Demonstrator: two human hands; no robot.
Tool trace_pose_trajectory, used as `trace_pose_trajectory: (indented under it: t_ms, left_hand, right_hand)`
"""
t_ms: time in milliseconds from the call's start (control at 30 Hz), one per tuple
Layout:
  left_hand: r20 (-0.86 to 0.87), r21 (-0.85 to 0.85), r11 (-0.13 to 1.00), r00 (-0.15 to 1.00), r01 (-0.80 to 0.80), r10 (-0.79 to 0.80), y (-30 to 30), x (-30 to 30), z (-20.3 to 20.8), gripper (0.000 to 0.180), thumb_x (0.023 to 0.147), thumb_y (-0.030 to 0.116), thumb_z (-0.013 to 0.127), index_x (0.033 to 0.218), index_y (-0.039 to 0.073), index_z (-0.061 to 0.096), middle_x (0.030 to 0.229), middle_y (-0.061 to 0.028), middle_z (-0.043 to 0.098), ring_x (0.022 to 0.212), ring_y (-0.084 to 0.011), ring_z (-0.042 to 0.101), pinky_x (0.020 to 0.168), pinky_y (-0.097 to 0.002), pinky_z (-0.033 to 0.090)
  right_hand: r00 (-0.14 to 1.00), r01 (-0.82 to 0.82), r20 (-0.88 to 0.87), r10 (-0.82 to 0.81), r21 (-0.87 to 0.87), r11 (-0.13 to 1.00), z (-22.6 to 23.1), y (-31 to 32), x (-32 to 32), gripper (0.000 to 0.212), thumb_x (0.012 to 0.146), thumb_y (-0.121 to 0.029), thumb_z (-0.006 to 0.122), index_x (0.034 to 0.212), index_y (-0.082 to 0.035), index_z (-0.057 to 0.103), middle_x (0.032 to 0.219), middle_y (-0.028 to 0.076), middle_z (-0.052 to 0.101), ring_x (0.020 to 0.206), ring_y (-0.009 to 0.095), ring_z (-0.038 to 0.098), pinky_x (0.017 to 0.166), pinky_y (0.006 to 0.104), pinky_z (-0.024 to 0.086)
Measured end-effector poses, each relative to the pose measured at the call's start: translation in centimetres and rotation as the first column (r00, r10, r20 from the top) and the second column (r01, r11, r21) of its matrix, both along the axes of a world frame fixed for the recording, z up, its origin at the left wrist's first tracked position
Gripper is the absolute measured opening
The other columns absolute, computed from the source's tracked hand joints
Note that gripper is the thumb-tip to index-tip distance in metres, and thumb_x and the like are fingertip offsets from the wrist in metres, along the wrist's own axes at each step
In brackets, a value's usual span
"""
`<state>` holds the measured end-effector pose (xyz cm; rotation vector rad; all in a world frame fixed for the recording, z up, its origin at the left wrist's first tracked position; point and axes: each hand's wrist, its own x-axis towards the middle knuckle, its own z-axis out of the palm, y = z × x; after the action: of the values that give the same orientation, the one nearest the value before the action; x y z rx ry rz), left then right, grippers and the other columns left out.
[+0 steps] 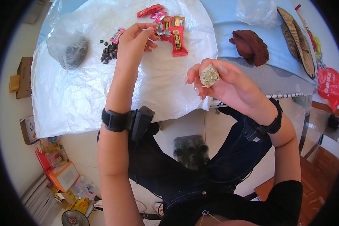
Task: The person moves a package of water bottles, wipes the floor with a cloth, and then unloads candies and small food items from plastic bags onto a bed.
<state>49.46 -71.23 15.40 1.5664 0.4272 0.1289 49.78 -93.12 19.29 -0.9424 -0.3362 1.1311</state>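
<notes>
My right hand (pixel 229 81) holds a pale greenish, crumbly-looking lump (pixel 209 76) between its thumb and fingers, raised over the table's near edge. Farther off to the left, my left hand (pixel 137 37) has thumb and forefinger closed on a crumpled silvery wrapper (pixel 164 32), partly hidden by the fingertips. Beside that hand lie several red wrapped packets (pixel 179 41), a small gold packet (pixel 179 21) and a pink packet (pixel 118 35). Glossy dark beans (pixel 108 53) are heaped left of my left wrist, which covers part of the heap.
A white sheet (pixel 75 101) covers much of the table. On it stands a translucent bag with dark contents (pixel 68 51). To the right lie a brown cloth (pixel 250 47), a clear plastic bag (pixel 257 11) and a woven hat (pixel 295 41). Boxes (pixel 64 175) and a fan (pixel 75 217) are at lower left.
</notes>
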Motion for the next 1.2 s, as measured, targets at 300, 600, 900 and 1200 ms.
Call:
trace_pose_trajectory:
  t_ms: [300, 600, 900, 1200]
  left_hand:
    - [-0.042, 0.007, 1.0, 0.999, -0.013, 0.013, 0.0, 0.0, -0.2, 0.02, 0.08, 0.014, 0.048, 0.092, 0.003, 0.058, 0.072, -0.0035, 0.059, 0.058, -0.0079, 0.053, 0.054, -0.0197, 0.037]
    - [-0.006, 0.09, 0.996, 1.0, -0.018, 0.019, 0.4, 0.0, -0.3, 0.019, 0.078, 0.014, 0.049, 0.092, 0.003, 0.056, 0.071, -0.0046, 0.059, 0.058, -0.0099, 0.054, 0.052, -0.0225, 0.039]
    - [0.198, 0.884, 0.446, 0.976, -0.139, -0.089, 0.6, -0.2, -1.0, 0.031, 0.071, 0.006, 0.052, 0.101, 0.01, 0.053, 0.09, -0.0087, 0.055, 0.08, -0.0238, 0.055, 0.063, -0.0352, 0.045]
    - [0.104, 0.986, 0.156, 0.925, -0.049, -0.366, -0.1, -0.1, -1.8, 0.05, 0.067, 0.002, 0.052, 0.115, 0.015, 0.045, 0.119, -0.0124, 0.043, 0.104, -0.0317, 0.044, 0.085, -0.0396, 0.038]
  right_hand:
    - [1.0, -0.006, -0.01, 0.006, 0.017, 1.0, -0.2, -0.1, 0.0, 0.045, 0.077, -0.045, 0.051, 0.087, -0.001, 0.051, 0.1, 0.012, 0.047, 0.077, 0.015, 0.049, 0.073, 0.0261, 0.04]
    - [1.0, -0.019, 0.009, 0.019, 0.024, 1.0, -0.2, 0.0, 0.0, 0.045, 0.078, -0.045, 0.051, 0.086, 0.0, 0.051, 0.1, 0.012, 0.047, 0.077, 0.014, 0.049, 0.073, 0.026, 0.041]
    - [0.999, -0.017, 0.035, 0.017, 0.015, 1.0, -0.4, -0.1, -0.1, 0.046, 0.079, -0.046, 0.049, 0.087, -0.001, 0.051, 0.099, 0.011, 0.047, 0.079, 0.011, 0.049, 0.074, 0.024, 0.04]
    - [0.997, -0.048, 0.064, 0.05, -0.037, 0.998, -0.2, 0.0, 0.2, 0.042, 0.078, -0.043, 0.054, 0.089, -0.002, 0.051, 0.1, 0.01, 0.047, 0.085, 0.011, 0.046, 0.074, 0.0226, 0.039]
